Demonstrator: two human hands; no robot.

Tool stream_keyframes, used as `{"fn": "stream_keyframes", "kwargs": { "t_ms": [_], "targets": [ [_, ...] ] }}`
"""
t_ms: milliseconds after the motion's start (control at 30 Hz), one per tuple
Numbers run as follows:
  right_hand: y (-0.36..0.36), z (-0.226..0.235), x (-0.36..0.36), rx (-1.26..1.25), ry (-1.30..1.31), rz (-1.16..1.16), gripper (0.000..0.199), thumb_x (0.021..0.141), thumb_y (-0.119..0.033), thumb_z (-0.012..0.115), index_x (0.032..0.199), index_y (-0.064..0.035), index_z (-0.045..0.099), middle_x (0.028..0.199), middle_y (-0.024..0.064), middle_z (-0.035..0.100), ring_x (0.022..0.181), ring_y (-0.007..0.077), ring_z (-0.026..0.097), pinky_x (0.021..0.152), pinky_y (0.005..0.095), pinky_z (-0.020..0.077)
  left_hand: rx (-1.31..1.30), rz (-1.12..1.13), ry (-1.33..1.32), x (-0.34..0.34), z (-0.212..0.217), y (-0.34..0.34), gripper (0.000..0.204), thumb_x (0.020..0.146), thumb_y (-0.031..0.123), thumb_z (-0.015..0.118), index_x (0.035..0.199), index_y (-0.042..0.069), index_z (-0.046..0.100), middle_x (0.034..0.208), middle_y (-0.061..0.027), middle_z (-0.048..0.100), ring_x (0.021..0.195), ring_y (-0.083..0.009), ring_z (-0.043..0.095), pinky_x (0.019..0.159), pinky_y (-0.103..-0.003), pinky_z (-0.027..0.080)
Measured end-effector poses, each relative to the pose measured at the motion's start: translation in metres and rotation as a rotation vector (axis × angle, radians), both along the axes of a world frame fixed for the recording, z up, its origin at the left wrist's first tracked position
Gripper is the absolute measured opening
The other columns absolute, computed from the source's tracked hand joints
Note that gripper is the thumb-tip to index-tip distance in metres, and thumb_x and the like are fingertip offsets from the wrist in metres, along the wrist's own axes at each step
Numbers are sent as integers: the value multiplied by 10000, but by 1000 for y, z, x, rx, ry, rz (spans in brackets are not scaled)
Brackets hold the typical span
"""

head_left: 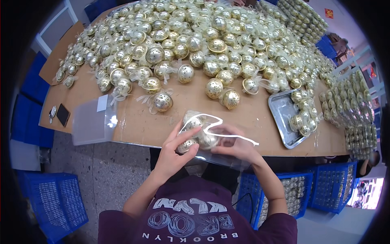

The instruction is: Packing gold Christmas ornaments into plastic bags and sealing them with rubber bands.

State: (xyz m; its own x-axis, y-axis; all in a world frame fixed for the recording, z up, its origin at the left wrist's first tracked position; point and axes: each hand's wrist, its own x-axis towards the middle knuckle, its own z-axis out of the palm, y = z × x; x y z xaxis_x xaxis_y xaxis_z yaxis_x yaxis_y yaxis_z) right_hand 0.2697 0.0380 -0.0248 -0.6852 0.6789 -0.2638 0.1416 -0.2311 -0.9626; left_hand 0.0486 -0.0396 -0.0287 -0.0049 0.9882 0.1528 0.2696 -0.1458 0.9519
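Note:
At the table's near edge, my left hand (175, 152) is closed around the left side of a clear plastic pack of silvery-gold jingle bells (194, 123). Its thumb and fingers press on the bells. My right hand (237, 145), slightly blurred, grips the pack's right side beside another bell (208, 140). A white cord (213, 118) loops over the pack and trails across the right hand's fingers. Dark script patterns mark the bells. Beyond the pack, a loose bell with a sheer ribbon (162, 101) lies on the cardboard.
A large heap of ribboned bells (162, 40) covers the far table. At right are a metal tray (283, 116) partly filled with bells and stacked packs (349, 97). At left lie a clear plastic sheet (89, 124), a phone (63, 114) and keys (53, 112). Blue crates (57, 203) flank me.

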Motion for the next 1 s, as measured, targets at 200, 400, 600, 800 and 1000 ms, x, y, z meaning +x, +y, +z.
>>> {"fn": "stream_keyframes", "kwargs": {
  "t_ms": [200, 400, 600, 800, 1000],
  "targets": [
    [9, -35, -1, 526, -17, -246, 527, 723, -55, 808, 1178, -18, 544, 1176, 96, 559, 875, 126, 618, 722, 230, 516, 12, -22, 144, -4, 9, 6, 432, 835, 167, 669, 1262, 145, 610, 1417, -303, 365, 1306, -376, 423, 1040, -387, 371],
    [14, -10, -6, 425, -91, -73, 660, 740, -133, 810, 1319, -43, 505, 1177, 72, 602, 1008, 149, 599, 826, 289, 514, 23, 3, 117, 2, 20, 11, 426, 839, 126, 649, 1259, 78, 597, 1328, -251, 475, 1216, -331, 511, 999, -347, 399],
    [12, -28, -4, 377, -275, -211, 539, 774, -181, 779, 1239, -28, 553, 1105, 71, 635, 952, 154, 605, 817, 291, 491, -29, -60, 185, -4, 22, 5, 431, 834, 161, 663, 1257, 109, 596, 1367, -267, 422, 1263, -370, 459, 1035, -370, 378],
    [3, -37, -9, 335, -121, -227, 564, 818, -98, 728, 1323, -41, 482, 1089, 97, 624, 1012, 172, 612, 872, 296, 507, 212, -80, 542, -15, 16, 12, 469, 801, 267, 690, 1232, 110, 596, 1491, -296, 194, 1381, -496, 189, 1111, -498, 252],
    [11, -46, -5, 249, 25, -394, 537, 816, -2, 676, 1304, 3, 455, 1070, 129, 614, 940, 201, 651, 827, 301, 534, 299, -267, 704, -10, 20, 37, 493, 774, 234, 613, 1259, 157, 562, 1436, -184, 381, 1335, -508, 260, 1087, -539, 301]
  ]
}}
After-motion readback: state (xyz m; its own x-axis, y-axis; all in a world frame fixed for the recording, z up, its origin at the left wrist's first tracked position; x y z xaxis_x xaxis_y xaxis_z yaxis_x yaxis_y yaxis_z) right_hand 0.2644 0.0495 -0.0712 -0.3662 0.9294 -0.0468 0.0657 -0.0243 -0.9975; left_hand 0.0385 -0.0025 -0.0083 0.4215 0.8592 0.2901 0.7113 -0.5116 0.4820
